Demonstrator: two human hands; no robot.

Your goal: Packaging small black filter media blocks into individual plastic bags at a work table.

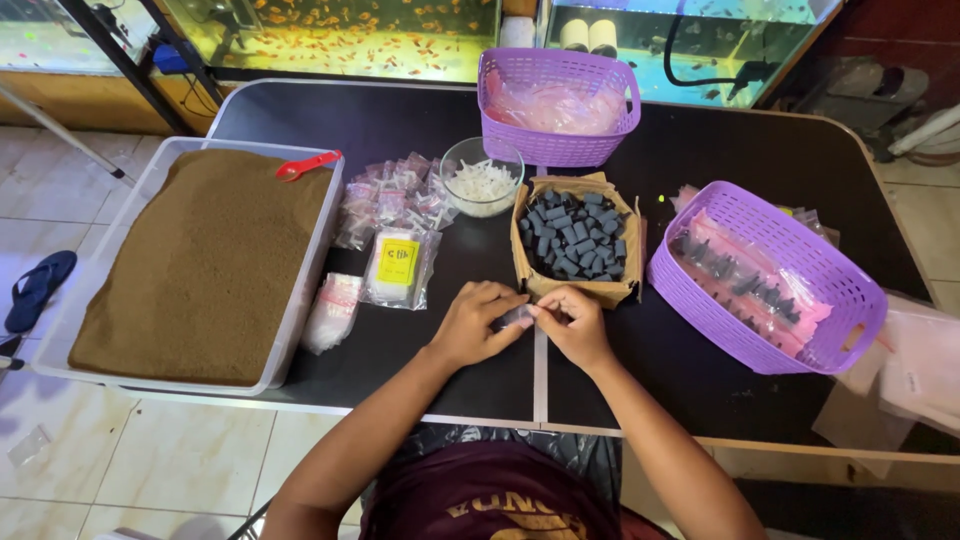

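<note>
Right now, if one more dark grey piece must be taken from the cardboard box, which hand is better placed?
Probably the right hand. It lies directly below the cardboard box of dark grey pieces, nearly touching its front edge. The left hand is farther left; both pinch a small clear bag.

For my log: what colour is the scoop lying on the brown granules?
Red scoop, clearest in the head view.

Both hands [525, 322] together (seemingly pinching)

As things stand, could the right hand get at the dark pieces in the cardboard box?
Probably yes. The right hand sits just in front of the open-topped cardboard box, nothing between them, though both hands are busy pinching a small clear bag.
</note>
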